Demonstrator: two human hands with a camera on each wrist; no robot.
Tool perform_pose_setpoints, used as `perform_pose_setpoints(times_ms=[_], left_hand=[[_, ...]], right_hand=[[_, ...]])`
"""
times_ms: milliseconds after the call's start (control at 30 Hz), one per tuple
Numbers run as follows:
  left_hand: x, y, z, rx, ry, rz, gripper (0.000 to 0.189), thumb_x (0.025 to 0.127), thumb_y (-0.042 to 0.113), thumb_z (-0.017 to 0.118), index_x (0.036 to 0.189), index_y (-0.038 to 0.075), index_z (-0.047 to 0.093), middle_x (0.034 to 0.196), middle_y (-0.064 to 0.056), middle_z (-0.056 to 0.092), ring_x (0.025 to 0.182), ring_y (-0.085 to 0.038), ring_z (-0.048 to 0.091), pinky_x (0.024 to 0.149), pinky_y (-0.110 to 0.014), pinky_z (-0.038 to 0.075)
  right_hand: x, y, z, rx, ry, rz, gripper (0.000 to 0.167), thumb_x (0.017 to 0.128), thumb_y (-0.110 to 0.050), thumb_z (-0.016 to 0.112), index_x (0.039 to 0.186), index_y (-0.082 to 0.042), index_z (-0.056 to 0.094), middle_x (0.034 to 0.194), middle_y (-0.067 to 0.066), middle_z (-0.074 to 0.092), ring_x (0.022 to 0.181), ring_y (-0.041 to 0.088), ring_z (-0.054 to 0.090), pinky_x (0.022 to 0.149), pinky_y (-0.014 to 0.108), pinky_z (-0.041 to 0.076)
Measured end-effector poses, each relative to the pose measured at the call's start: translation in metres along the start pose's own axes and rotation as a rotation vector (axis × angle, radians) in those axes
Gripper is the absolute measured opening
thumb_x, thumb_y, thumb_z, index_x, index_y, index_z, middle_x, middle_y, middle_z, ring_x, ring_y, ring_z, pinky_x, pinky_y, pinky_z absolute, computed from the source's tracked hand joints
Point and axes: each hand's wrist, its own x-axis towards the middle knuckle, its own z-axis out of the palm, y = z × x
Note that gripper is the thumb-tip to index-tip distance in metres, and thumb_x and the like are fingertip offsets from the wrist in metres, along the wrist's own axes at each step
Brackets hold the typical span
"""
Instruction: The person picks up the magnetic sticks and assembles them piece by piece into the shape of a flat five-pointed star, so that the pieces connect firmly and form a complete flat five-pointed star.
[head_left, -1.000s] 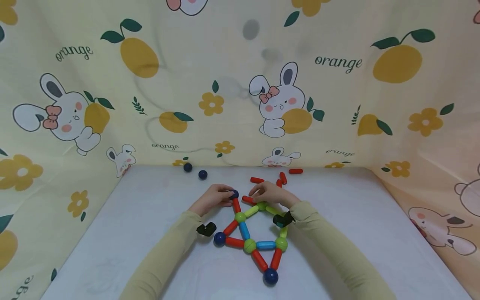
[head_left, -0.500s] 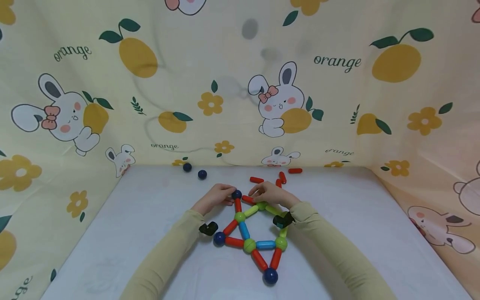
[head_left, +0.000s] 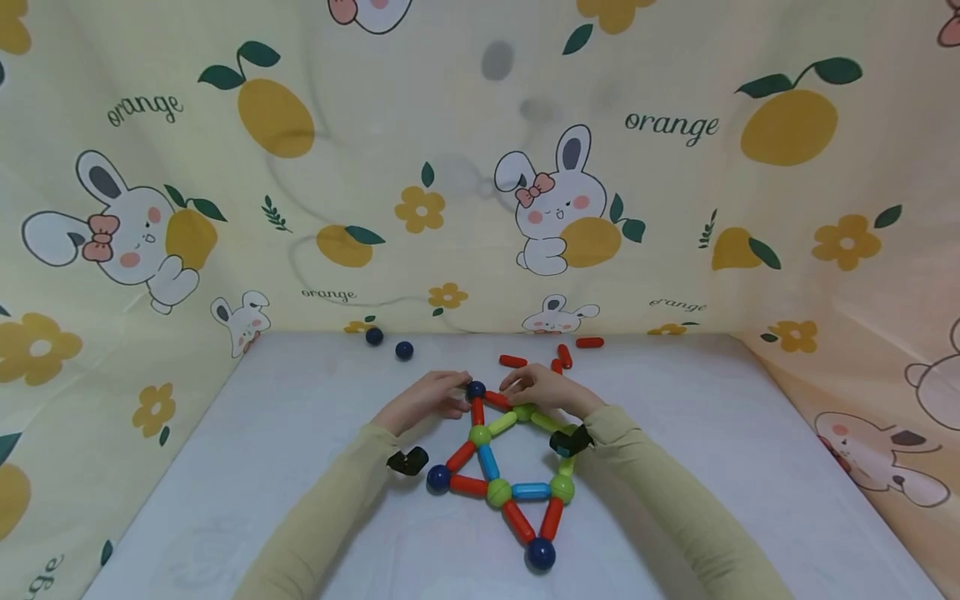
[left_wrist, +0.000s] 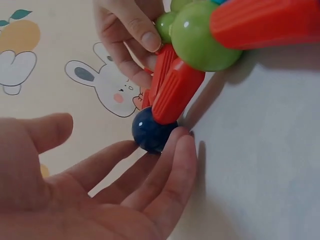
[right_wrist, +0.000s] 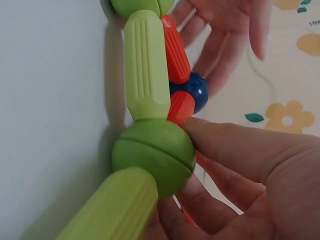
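Clock face: centred on the ring [head_left: 531, 491] of green balls joined by blue and light-green rods; 12 o'clock points to the far edge of the table [head_left: 675, 500].
Loose balls [head_left: 404, 351]: two, navy, lying at 10 o'clock near the table's far edge.
Left wrist camera [head_left: 407, 461]: black, worn at the cuff, at 9 o'clock.
Left hand [head_left: 427, 395]: at 10 o'clock; grip released, fingers loosely extended against the upper ball, thumb clear of it.
Left ball [head_left: 439, 478]: navy, between 8 and 9 o'clock, joined to the ring by two red rods.
Upper ball [head_left: 476, 390]: navy, near 11 o'clock, with two red rods meeting at it.
Held rod [head_left: 497, 400]: red, at 11 o'clock, running from the upper ball to the right hand.
Right hand [head_left: 540, 390]: at 12 o'clock; grip pinching the held rod between thumb and fingers, beside a green ball.
Lower ball [head_left: 540, 554]: navy, at 6 o'clock, joined to the ring by two red rods.
Loose rods [head_left: 565, 357]: four, red, from 12 to 1 o'clock, beyond the right hand.
Right wrist camera [head_left: 572, 441]: black, at 3 o'clock, partly covering the ring.
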Motion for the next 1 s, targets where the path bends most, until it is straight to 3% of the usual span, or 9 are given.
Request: perform_pose_setpoints(times_ms=[167,333,567,833,1000], left_hand=[[-0.022,-0.008,-0.004,0.011,-0.07,0.011,0.055,0.099,0.042,0.049,0.14,0.006,0.047,0.137,-0.013,0.051,0.102,-0.024,0.064,0.09,-0.037,0.051],[-0.046,-0.024,-0.003,0.135,-0.138,0.051,0.051,0.094,0.035,0.06,0.136,0.008,0.051,0.124,-0.01,0.059,0.099,-0.022,0.064,0.087,-0.038,0.052],[-0.075,-0.037,0.008,0.289,-0.118,0.14,0.046,0.077,0.019,0.082,0.117,0.011,0.063,0.103,0.0,0.066,0.086,-0.019,0.063,0.078,-0.033,0.054],[-0.082,-0.038,0.005,0.29,-0.092,0.174,0.04,0.075,0.01,0.082,0.111,0.009,0.063,0.099,-0.001,0.067,0.086,-0.019,0.063,0.075,-0.032,0.054],[-0.08,-0.043,-0.009,0.297,-0.006,0.182,0.039,0.078,0.01,0.08,0.113,0.007,0.063,0.1,-0.002,0.067,0.088,-0.02,0.062,0.078,-0.034,0.055]], right_hand=[[-0.009,0.001,-0.004,0.009,-0.025,-0.01,0.028,0.092,-0.017,0.065,0.119,-0.007,0.063,0.105,0.004,0.065,0.096,0.021,0.056,0.085,0.034,0.047],[-0.017,0.007,-0.009,0.03,-0.042,-0.042,0.029,0.092,-0.018,0.065,0.119,-0.007,0.063,0.11,0.005,0.065,0.098,0.021,0.058,0.089,0.036,0.048],[-0.024,0.017,-0.01,0.023,-0.034,-0.05,0.027,0.093,-0.013,0.063,0.12,-0.01,0.063,0.114,0.003,0.063,0.102,0.021,0.055,0.09,0.037,0.048],[-0.032,0.017,-0.006,0.032,0.0,-0.041,0.028,0.093,-0.011,0.063,0.121,-0.01,0.063,0.113,0.003,0.063,0.104,0.022,0.055,0.092,0.037,0.048],[-0.036,0.022,-0.003,0.045,0.013,-0.058,0.029,0.092,-0.011,0.063,0.121,-0.008,0.061,0.113,0.004,0.063,0.104,0.022,0.056,0.091,0.038,0.048]])
